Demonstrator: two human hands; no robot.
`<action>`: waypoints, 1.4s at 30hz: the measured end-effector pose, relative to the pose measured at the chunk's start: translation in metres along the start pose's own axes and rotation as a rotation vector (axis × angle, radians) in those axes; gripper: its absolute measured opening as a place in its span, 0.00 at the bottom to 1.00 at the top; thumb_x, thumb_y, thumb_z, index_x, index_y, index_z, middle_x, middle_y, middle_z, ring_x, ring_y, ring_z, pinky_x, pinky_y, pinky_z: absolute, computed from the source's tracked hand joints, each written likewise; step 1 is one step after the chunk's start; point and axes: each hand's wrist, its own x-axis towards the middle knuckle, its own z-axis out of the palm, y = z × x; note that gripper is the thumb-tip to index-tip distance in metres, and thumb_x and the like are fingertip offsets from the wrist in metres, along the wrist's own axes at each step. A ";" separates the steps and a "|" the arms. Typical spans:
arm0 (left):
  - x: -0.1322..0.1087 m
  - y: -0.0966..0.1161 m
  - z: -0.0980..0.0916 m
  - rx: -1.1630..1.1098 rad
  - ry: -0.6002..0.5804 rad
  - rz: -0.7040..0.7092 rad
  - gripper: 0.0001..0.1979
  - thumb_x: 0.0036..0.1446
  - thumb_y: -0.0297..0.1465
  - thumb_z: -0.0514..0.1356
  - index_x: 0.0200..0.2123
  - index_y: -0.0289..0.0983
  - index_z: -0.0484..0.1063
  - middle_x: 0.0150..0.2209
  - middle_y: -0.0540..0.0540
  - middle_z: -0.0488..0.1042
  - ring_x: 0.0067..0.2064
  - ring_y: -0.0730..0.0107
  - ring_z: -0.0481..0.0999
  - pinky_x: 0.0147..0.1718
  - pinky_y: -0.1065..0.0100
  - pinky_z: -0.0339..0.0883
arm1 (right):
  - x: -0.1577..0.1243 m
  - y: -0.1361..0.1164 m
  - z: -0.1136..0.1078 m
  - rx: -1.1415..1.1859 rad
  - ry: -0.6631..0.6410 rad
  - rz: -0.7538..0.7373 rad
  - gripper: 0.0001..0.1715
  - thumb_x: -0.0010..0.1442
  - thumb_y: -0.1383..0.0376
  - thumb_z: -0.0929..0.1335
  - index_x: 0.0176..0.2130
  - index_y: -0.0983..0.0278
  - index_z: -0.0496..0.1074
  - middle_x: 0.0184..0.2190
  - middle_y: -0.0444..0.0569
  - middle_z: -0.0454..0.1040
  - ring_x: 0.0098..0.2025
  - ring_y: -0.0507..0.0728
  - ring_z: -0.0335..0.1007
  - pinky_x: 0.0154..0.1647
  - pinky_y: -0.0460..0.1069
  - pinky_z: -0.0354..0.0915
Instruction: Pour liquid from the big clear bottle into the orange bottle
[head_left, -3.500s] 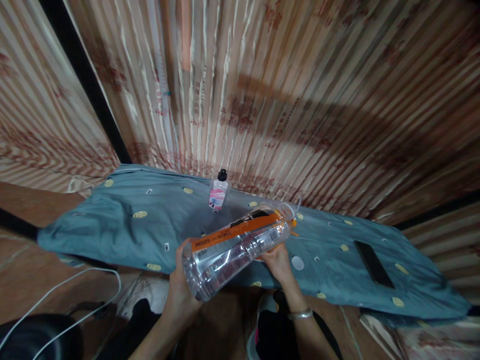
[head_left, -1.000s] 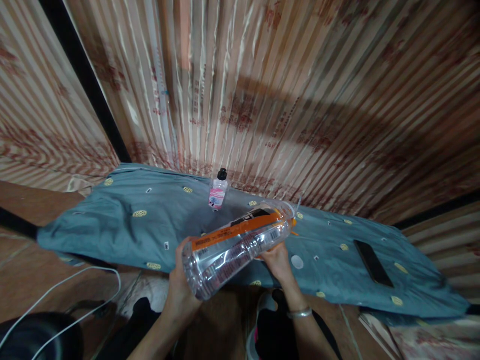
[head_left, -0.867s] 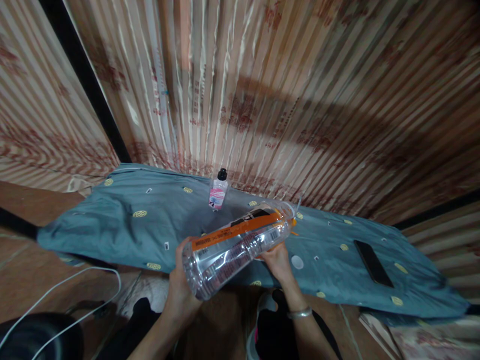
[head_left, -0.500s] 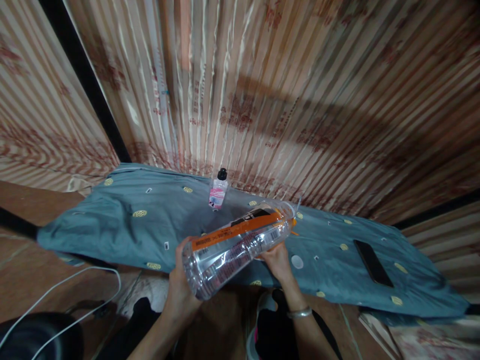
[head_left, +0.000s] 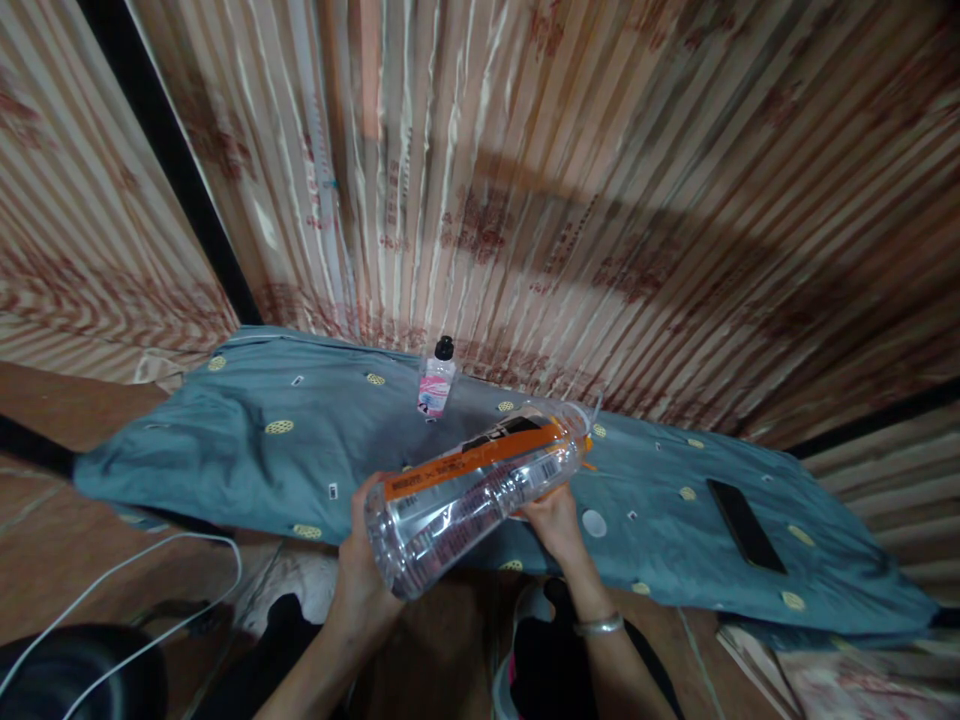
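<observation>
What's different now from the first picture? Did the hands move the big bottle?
Nothing has visibly moved, and nothing was taken hold of or let go. The left hand still holds the big clear bottle near its base, and the right hand is still by its other end, partly hidden. The small bottle and the dark phone stayed put on the blue-green cloth.

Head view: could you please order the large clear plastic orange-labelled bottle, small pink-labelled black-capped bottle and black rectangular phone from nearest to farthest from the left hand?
1. Large clear bottle, touching the left hand.
2. Small pink-labelled bottle, farther back, slightly right.
3. Black phone, far right.
</observation>
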 end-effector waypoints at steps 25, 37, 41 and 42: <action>0.013 -0.011 -0.019 0.051 -0.150 0.060 0.44 0.48 0.38 0.86 0.66 0.44 0.74 0.56 0.38 0.95 0.54 0.38 0.98 0.56 0.44 0.93 | 0.000 0.009 0.003 0.017 0.009 -0.009 0.37 0.54 0.44 0.85 0.56 0.58 0.82 0.46 0.56 0.95 0.50 0.76 0.94 0.55 0.66 0.87; -0.001 -0.002 -0.001 0.019 0.010 0.012 0.43 0.53 0.46 0.85 0.67 0.46 0.75 0.54 0.40 0.95 0.53 0.36 0.97 0.60 0.39 0.91 | 0.000 -0.001 -0.002 0.014 -0.003 0.001 0.34 0.53 0.46 0.86 0.53 0.57 0.83 0.43 0.55 0.95 0.49 0.76 0.94 0.53 0.65 0.87; -0.001 -0.002 -0.002 0.032 -0.004 0.009 0.44 0.50 0.46 0.86 0.67 0.47 0.75 0.53 0.41 0.95 0.54 0.34 0.97 0.61 0.37 0.90 | 0.000 -0.007 -0.003 -0.010 -0.007 -0.014 0.31 0.54 0.46 0.85 0.51 0.57 0.84 0.42 0.55 0.95 0.48 0.76 0.94 0.52 0.64 0.87; 0.000 -0.002 -0.002 0.029 -0.005 0.012 0.45 0.50 0.46 0.87 0.66 0.47 0.75 0.53 0.41 0.95 0.54 0.34 0.97 0.61 0.37 0.90 | 0.000 -0.008 -0.003 -0.013 -0.008 -0.018 0.31 0.54 0.46 0.85 0.50 0.57 0.84 0.41 0.55 0.95 0.47 0.75 0.94 0.52 0.64 0.87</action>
